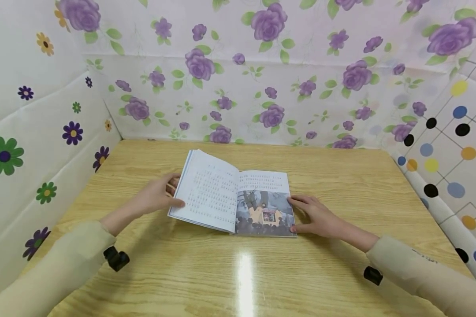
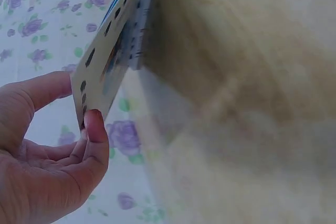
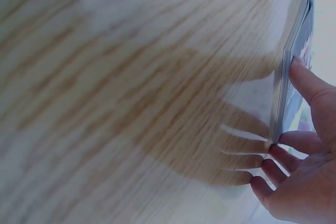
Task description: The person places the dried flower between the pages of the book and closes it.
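Note:
An open picture book [image 1: 262,181] lies on the table, with text on the left page and text above a dark picture on the right. My left hand [image 1: 158,193] grips the left side, thumb on the page and fingers behind it. That side is raised and tilted off the table. In the left wrist view, the left hand [image 2: 58,150] pinches the edge of the tilted book [image 2: 105,66]. At the right edge rests my right hand [image 1: 317,218], thumb and forefinger spread apart along it. The right wrist view has the right hand's [image 3: 310,166] thumb on the page and fingertips by the book's edge [image 3: 283,87].
The wooden table [image 1: 190,273] extends around the book, with a bright reflection at the front. A purple-flowered cloth [image 1: 238,88] hangs behind it. Flowered sheeting [image 1: 43,132] stands at the left and dotted sheeting [image 1: 452,167] at the right.

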`<state>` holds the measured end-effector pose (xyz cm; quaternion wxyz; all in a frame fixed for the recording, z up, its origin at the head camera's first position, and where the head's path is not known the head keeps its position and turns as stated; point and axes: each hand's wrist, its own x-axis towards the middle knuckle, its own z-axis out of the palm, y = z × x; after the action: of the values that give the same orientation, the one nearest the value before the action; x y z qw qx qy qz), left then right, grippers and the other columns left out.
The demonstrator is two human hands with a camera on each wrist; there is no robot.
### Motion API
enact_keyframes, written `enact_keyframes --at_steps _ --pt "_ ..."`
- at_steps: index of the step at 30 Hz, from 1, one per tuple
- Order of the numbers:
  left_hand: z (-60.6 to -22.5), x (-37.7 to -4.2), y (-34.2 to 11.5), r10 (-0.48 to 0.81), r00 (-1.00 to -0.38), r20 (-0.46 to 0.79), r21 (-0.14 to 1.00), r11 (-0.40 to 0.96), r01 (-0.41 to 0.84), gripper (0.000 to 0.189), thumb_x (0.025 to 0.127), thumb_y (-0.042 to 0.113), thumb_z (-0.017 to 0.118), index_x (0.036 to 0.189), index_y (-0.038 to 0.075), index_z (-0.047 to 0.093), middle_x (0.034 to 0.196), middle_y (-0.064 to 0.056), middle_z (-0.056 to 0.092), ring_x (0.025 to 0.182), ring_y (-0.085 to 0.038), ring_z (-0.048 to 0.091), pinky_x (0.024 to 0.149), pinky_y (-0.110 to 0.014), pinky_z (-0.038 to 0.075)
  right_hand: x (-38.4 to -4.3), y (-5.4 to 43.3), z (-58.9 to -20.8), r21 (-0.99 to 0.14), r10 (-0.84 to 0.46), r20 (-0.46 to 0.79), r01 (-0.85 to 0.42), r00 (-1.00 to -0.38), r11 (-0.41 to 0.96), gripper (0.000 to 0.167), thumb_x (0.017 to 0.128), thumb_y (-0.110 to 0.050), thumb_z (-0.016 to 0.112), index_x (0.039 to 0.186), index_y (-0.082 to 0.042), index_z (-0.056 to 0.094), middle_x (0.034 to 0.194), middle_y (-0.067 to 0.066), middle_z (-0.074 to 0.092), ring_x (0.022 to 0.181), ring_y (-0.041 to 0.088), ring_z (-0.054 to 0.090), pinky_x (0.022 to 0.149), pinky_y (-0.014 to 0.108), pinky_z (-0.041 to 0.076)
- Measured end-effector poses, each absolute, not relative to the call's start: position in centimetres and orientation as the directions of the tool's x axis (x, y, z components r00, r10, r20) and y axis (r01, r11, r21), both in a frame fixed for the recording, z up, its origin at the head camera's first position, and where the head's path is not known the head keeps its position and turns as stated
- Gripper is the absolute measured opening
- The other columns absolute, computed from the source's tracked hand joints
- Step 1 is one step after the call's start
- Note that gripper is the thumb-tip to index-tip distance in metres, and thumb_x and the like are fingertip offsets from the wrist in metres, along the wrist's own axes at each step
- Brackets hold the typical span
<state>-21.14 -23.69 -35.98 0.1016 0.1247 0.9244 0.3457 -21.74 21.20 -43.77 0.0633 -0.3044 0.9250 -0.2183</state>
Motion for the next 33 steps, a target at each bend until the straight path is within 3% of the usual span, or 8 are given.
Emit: enact_keyframes --at_steps 6,14,21,26,33 --pt "-33.8 -23.2 -22.9 0.354 -0.933 -0.07 0.656 0.721 0.224 0.084 0.083 0.007 0.075 0.152 -0.005 0.028 0.125 -0.028 0.057 0.106 -0.033 0.062 0.089 -0.042 0.055 -21.8 21.3 -43.9 -0.436 -0.596 0.024 -0.545 -0.802 0.716 0.083 0.084 -0.037 0.077 0.15 -0.002 0.039 0.154 0.023 0.038 0.14 0.045 0.035 0.111 0.065 0.031" --pt "-31.7 -26.2 -21.7 0.457 -0.889 -0.03 0.551 0.75 0.367 0.054 0.088 0.009 0.072 0.137 -0.003 0.054 0.127 -0.025 0.061 0.112 -0.036 0.06 0.093 -0.045 0.055 -22.0 21.5 -44.2 -0.432 -0.604 0.037 -0.558 -0.796 0.709 0.083 0.085 -0.038 0.076 0.15 -0.003 0.039 0.155 0.022 0.038 0.14 0.044 0.035 0.11 0.064 0.032" --pt "-30.1 -28.4 -20.6 0.564 -0.825 -0.01 0.507 0.714 0.483 0.032 0.097 0.013 0.062 0.126 0.001 0.065 0.123 -0.019 0.065 0.111 -0.032 0.062 0.094 -0.045 0.054 -21.9 21.6 -44.3 -0.438 -0.613 0.058 -0.572 -0.788 0.694 0.082 0.085 -0.039 0.076 0.15 -0.002 0.04 0.154 0.024 0.039 0.138 0.046 0.036 0.108 0.065 0.033" --pt "-29.4 -29.7 -19.5 0.657 -0.753 0.039 0.445 0.663 0.602 0.028 0.1 0.002 0.05 0.121 0.005 0.068 0.119 -0.014 0.065 0.104 -0.027 0.063 0.09 -0.042 0.054 -21.9 21.6 -44.3 -0.445 -0.606 0.045 -0.559 -0.794 0.7 0.083 0.085 -0.039 0.076 0.151 -0.004 0.039 0.155 0.022 0.038 0.141 0.045 0.035 0.11 0.065 0.031" --pt "-29.4 -31.1 -16.5 0.719 -0.685 0.122 0.367 0.608 0.704 0.013 0.096 0.006 0.062 0.106 0.01 0.07 0.103 -0.008 0.064 0.093 -0.02 0.061 0.083 -0.032 0.057 -22.0 21.6 -44.5 -0.444 -0.604 0.051 -0.56 -0.796 0.7 0.083 0.085 -0.039 0.076 0.15 -0.004 0.04 0.155 0.022 0.038 0.14 0.045 0.035 0.111 0.065 0.031"
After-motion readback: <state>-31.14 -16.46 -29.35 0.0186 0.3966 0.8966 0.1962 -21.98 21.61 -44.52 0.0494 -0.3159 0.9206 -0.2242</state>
